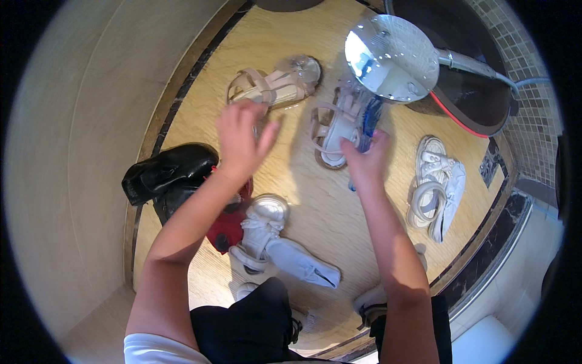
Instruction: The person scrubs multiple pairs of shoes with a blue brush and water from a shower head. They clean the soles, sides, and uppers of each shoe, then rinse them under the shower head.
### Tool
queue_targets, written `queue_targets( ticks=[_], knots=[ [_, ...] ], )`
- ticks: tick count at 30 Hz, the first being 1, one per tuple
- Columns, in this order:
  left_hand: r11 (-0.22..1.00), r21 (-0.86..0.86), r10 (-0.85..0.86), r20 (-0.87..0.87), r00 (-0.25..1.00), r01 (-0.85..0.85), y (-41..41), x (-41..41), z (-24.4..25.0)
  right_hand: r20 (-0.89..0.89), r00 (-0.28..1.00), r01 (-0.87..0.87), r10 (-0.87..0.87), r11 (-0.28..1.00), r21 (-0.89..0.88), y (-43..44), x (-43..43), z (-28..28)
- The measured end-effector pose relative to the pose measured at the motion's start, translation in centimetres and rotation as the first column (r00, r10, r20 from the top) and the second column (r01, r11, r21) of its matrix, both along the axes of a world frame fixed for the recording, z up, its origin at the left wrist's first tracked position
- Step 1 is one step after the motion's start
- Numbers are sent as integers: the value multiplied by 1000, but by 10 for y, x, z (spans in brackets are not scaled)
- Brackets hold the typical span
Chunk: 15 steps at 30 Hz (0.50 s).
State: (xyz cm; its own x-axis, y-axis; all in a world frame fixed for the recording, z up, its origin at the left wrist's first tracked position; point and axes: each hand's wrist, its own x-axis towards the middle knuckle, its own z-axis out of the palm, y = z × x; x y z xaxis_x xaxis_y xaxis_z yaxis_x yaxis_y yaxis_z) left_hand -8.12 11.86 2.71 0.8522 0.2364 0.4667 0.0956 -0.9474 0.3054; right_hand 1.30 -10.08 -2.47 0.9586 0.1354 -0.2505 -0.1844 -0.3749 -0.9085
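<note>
My right hand [370, 159] is closed around a blue brush-like tool [372, 113], blurred under running water. Its thumb lies at the strap of a pale pink sandal [334, 132]; whether it grips the sandal too, I cannot tell. Fingers apart and holding nothing, my left hand [243, 136] is near the heel of the matching sandal [284, 86], which lies wet on the floor. A chrome shower head [391, 59] is above the first sandal's toe and partly covers it.
Black shoes [182, 166] and a dark red item [226, 230] lie left. White sandals [263, 227], [429, 182] have pale cloth pieces [302, 262], [450, 200] beside them. A dark red-rimmed basin [482, 109] stands behind the shower handle. Dark stone edging [495, 234] borders the wet floor [327, 209].
</note>
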Motion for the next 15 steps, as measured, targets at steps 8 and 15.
queue_targets(
  ticks=[8, 15],
  knots=[
    [327, -858, -309, -493, 813, -396, -49, 39, -13, -341, 940, 131, 11, 912, 389, 0, -10, 50],
    [571, -719, -70, -523, 849, -396, -45, 32, 8, -334, 928, 41, 163, 848, 529, 27, -38, 79]
  ],
)
